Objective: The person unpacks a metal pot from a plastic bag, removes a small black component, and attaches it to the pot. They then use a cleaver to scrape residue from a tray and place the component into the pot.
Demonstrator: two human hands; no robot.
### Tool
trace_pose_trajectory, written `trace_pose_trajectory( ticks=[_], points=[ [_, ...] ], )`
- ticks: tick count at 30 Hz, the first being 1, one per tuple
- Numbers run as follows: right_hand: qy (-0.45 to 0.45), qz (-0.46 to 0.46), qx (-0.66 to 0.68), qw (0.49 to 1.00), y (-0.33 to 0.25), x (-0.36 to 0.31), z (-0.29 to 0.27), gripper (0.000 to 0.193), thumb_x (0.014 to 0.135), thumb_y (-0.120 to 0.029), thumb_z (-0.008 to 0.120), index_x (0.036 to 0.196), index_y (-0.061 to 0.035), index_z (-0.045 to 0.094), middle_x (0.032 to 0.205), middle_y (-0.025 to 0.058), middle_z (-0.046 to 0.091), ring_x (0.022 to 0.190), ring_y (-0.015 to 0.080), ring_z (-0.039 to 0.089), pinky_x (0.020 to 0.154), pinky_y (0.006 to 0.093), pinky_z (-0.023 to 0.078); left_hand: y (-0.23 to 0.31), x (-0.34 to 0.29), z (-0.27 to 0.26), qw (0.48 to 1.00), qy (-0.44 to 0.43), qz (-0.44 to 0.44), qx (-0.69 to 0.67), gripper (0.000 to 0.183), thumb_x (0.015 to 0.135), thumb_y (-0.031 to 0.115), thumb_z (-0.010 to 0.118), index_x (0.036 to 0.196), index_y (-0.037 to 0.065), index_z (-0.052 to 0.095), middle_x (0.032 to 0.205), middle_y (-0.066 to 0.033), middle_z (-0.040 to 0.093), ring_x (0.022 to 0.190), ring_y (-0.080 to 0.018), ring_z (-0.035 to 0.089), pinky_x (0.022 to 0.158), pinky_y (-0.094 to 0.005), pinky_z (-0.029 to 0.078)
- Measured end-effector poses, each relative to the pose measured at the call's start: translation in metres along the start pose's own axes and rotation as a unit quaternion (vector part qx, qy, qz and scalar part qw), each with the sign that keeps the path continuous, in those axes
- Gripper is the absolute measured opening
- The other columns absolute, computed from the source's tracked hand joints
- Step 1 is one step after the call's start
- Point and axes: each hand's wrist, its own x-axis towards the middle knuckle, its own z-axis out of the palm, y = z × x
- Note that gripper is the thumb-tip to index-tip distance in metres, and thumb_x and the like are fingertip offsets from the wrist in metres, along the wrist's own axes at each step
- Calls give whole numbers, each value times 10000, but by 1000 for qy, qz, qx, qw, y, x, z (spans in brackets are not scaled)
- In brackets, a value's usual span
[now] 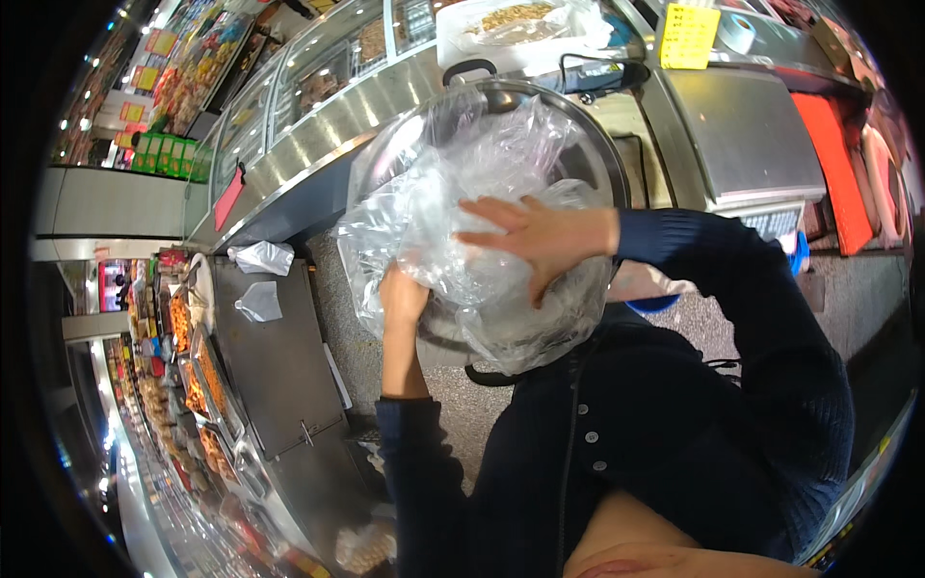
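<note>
Shop interior, food counters: glass display case (318, 82) with a metal ledge across the top; speckled floor (458, 429) below.

Item, one round metal pan (618, 173), large, at the centre, with a black handle (469, 66) at the far side and another near the person's body.

Item, clear plastic film (438, 207), crumpled, heaped over most of the pan and spilling past its left rim.

Item, left hand (405, 292): at the near left part of the film, fingers curled into it; fingertips hidden by the folds, so whether they are closed on it cannot be told.

Item, right hand (540, 241): fingers spread wide, palm down over the middle of the film, nothing clasped; whether it presses or only hovers cannot be told.

Item, dark ribbed sleeves (694, 241), both arms.

Upper right: yellow card (690, 37) with writing; pale roll (738, 33) just beside it; flat metal platform (737, 125); red board (831, 169) to the right of the platform.

Upper left: green boxes (159, 154), in a row; pink card (229, 200) at the display case's end.

Left: grey cabinet (289, 371), two crumpled white bags (262, 257) on top; food trays (210, 380) alongside, orange-brown contents.
</note>
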Motion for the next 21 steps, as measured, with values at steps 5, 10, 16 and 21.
trace_pose_trajectory(
  ticks=[5, 10, 16, 21],
  points=[
    [111, 36, -96, 988, 18, 57, 69, 581, 843, -321, 586, 1350, -123, 382, 1435, 166, 275, 1304, 324, 304, 1004, 531, 315, 24, -3, -19, 938, -110, 94, -316, 252, 856, 21, 510, 1089, -16, 597, 1000, -113, 643, 961, -157, 587, 844, -278, 445],
    [496, 91, -20, 863, 52, 4, -3, 384, 902, -261, 518, 1215, -38, 505, 1208, 97, 534, 1089, 200, 509, 927, 338, 428, 66, 6, -50, 889, 38, 236, -391, 555, 841, 266, 648, 1304, 41, 441, 1304, -179, 466, 1231, -286, 422, 1032, -370, 306],
    [573, 298, -195, 738, 8, -174, -100, 376, 879, -246, 539, 1189, -33, 523, 1170, 116, 550, 1078, 225, 518, 922, 350, 431, 36, 32, -18, 936, -118, 280, -176, 777, 775, 360, 693, 1399, 96, 313, 1406, -198, 334, 1310, -350, 306, 1074, -402, 266],
    [590, 412, -194, 667, 23, -251, -98, 370, 860, -234, 557, 1167, -29, 537, 1138, 132, 563, 1068, 245, 525, 917, 360, 433, 55, 12, 41, 956, -86, 281, 4, 578, 733, 240, 712, 1264, 161, 497, 1366, -183, 385, 1280, -349, 356, 1053, -439, 276]
  ],
)
